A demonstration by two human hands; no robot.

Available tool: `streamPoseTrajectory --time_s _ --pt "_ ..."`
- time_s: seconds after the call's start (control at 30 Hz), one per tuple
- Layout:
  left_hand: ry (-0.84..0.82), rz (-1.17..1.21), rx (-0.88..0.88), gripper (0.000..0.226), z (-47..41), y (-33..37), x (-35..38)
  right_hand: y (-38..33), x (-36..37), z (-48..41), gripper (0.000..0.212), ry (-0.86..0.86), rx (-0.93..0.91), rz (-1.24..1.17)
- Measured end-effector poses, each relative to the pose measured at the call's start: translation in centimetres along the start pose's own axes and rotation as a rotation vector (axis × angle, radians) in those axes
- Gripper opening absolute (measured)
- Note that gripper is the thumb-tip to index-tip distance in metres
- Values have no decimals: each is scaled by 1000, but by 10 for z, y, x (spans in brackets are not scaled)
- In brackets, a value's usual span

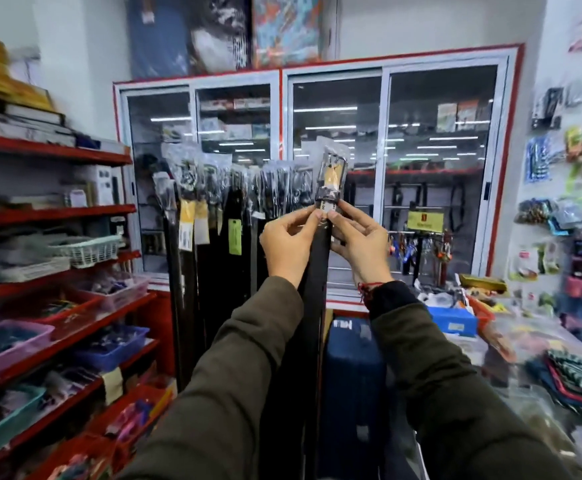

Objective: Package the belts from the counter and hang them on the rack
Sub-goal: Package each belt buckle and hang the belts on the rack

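Note:
A black belt point(319, 258) hangs straight down in front of me, its buckle end point(333, 174) wrapped in clear plastic with a yellow tag inside. My left hand point(288, 242) and my right hand point(360, 242) both pinch the belt just under the buckle, fingertips meeting at a small white label. To the left, several packaged black belts point(213, 216) hang in a row on the rack, some with yellow and green tags. The rack's bar is hidden behind the plastic sleeves.
Red shelves point(54, 216) with baskets and trays of small goods line the left. A glass-door cabinet point(317, 168) stands behind the rack. A cluttered counter point(483, 327) with a blue tray lies to the right, a blue suitcase point(352, 393) below it.

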State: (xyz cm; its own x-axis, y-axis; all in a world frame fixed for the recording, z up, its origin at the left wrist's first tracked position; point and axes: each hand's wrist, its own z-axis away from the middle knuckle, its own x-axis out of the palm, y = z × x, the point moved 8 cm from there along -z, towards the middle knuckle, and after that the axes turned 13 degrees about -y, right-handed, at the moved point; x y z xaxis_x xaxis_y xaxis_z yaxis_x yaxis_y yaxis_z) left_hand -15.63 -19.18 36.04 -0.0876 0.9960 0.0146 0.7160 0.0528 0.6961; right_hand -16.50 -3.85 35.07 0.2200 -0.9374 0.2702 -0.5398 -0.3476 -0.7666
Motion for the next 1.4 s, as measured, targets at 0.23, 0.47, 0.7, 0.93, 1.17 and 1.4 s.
streamPoseTrajectory --time_s 0.23,0.47,0.7,0.93,1.17,1.4 --pt "-41 95 -97 25 -20 2 0 -7 4 -16 39 1 18 30" --pt "-60 201 -235 25 -16 -30 6 -1 -3 -17 42 -29 59 154" --pt "-50 60 -171 32 -19 -34 9 1 -13 -24 41 0 -15 346" --pt "-213 -717 316 74 -20 3 19 -16 0 -25 57 -61 -385 1064" --pt "-404 -1288 473 74 -48 -14 17 5 10 -46 64 -199 -437 1581" --pt "-425 -1401 353 79 -70 -37 6 28 10 -77 70 -246 -397 1687"
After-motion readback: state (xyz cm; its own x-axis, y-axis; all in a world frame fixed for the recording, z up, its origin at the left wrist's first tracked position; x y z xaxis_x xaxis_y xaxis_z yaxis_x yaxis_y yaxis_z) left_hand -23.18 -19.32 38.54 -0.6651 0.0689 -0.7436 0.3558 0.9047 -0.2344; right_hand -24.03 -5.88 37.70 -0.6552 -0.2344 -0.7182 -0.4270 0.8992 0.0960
